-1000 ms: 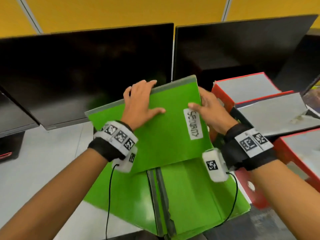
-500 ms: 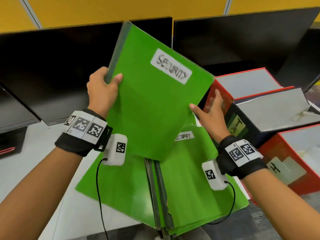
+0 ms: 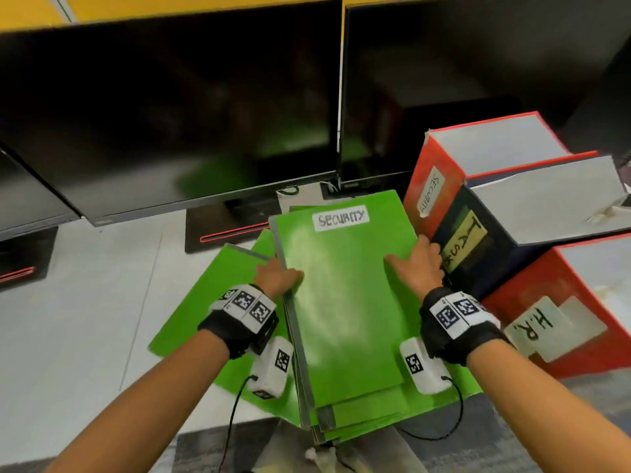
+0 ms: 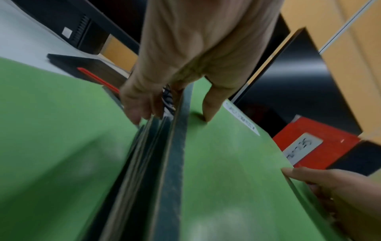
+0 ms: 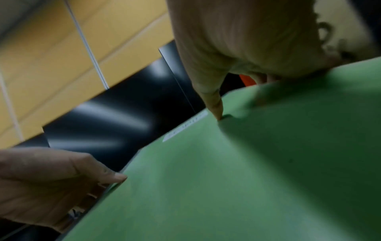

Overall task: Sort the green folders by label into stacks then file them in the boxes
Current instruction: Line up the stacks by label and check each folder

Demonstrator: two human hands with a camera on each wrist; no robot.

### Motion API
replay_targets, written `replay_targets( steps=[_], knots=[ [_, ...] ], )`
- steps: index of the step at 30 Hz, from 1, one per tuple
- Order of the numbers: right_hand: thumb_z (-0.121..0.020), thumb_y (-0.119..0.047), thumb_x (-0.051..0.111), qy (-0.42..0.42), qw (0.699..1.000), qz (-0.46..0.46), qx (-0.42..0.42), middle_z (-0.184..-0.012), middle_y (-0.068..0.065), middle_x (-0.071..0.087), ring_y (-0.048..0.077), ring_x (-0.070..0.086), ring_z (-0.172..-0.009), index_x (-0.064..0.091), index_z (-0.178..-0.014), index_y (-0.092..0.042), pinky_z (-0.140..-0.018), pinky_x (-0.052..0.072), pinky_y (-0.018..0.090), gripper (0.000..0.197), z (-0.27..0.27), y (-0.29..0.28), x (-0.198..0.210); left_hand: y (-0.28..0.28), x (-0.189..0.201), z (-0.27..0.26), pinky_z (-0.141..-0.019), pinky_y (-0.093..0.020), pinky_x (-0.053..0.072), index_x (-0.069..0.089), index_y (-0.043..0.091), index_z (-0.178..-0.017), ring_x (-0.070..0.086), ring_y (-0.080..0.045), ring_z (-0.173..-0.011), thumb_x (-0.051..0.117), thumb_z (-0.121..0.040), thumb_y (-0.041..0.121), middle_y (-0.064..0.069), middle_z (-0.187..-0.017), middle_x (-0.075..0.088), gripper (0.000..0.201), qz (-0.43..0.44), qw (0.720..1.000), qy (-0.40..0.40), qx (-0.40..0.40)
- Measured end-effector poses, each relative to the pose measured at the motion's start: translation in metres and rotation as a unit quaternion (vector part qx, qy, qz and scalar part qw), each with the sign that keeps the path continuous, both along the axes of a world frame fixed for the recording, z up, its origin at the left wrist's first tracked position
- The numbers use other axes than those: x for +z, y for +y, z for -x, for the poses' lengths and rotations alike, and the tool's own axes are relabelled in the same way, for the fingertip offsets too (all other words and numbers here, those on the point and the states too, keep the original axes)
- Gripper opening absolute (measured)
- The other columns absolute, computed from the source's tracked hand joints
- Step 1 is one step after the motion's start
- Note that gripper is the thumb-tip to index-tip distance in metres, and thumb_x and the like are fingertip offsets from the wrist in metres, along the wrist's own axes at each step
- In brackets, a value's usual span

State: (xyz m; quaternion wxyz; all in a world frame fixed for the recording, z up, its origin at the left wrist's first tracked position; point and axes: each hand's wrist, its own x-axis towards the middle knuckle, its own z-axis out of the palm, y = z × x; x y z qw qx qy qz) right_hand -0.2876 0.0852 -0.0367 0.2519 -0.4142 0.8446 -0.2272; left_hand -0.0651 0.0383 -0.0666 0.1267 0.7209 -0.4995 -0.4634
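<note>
A green folder (image 3: 341, 302) labelled SECURITY lies on top of a stack of green folders (image 3: 368, 418) at the desk's front edge. My left hand (image 3: 278, 276) grips its grey spine, thumb on the cover and fingers underneath. In the left wrist view the left hand (image 4: 175, 112) straddles the spine of the folder (image 4: 226, 163). My right hand (image 3: 418, 264) pinches the folder's right edge. The right wrist view shows the right hand (image 5: 241, 93) with its thumb on the folder's cover (image 5: 226, 179) and fingers below. Another green folder (image 3: 211, 302) lies flat to the left.
Three boxes stand close on the right: a red one labelled SECURITY (image 3: 433, 186), a dark one labelled TASK (image 3: 467, 247) and a red one labelled H.R. (image 3: 553, 302). Two black monitors (image 3: 170, 114) stand behind on the white desk (image 3: 68, 319).
The SECURITY folder, held upright by my left hand half a second ago, now lies flat on the stack. My right hand has moved from touching it to gripping its right edge.
</note>
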Motion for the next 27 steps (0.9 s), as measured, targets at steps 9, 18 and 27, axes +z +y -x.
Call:
replay_targets(
  steps=[9, 18, 27],
  knots=[
    [-0.075, -0.063, 0.059, 0.044, 0.974, -0.185, 0.119, -0.157, 0.017, -0.002, 0.038, -0.001, -0.144, 0.010, -0.148, -0.021, -0.110, 0.011, 0.061, 0.098, -0.009, 0.033, -0.056, 0.016, -0.028, 0.010, -0.106, -0.040, 0.039, 0.025, -0.002, -0.141, 0.045, -0.034, -0.128, 0.075, -0.076, 0.031, -0.019, -0.143, 0.040, 0.089, -0.123, 0.983, 0.075, 0.117],
    [-0.070, -0.071, 0.058, -0.011, 0.982, -0.141, 0.128, -0.158, 0.011, -0.004, 0.031, -0.001, -0.146, 0.007, -0.149, -0.024, -0.112, 0.007, 0.059, 0.106, -0.006, 0.031, -0.058, 0.010, -0.012, 0.008, -0.095, -0.051, 0.048, 0.040, -0.001, -0.135, 0.060, -0.035, -0.109, 0.084, -0.060, 0.024, -0.019, -0.124, 0.059, 0.090, -0.119, 0.947, 0.252, 0.162],
    [-0.063, -0.063, 0.069, -0.191, 0.969, 0.152, -0.043, -0.145, 0.009, 0.039, 0.030, 0.037, -0.134, 0.028, -0.142, -0.017, -0.112, 0.027, 0.050, 0.100, 0.007, -0.021, -0.019, 0.025, 0.088, -0.002, -0.055, -0.031, 0.059, 0.044, 0.014, -0.093, 0.067, -0.016, -0.059, 0.063, -0.081, -0.005, -0.008, -0.083, 0.066, 0.029, 0.124, 0.914, 0.368, 0.115]
  ],
)
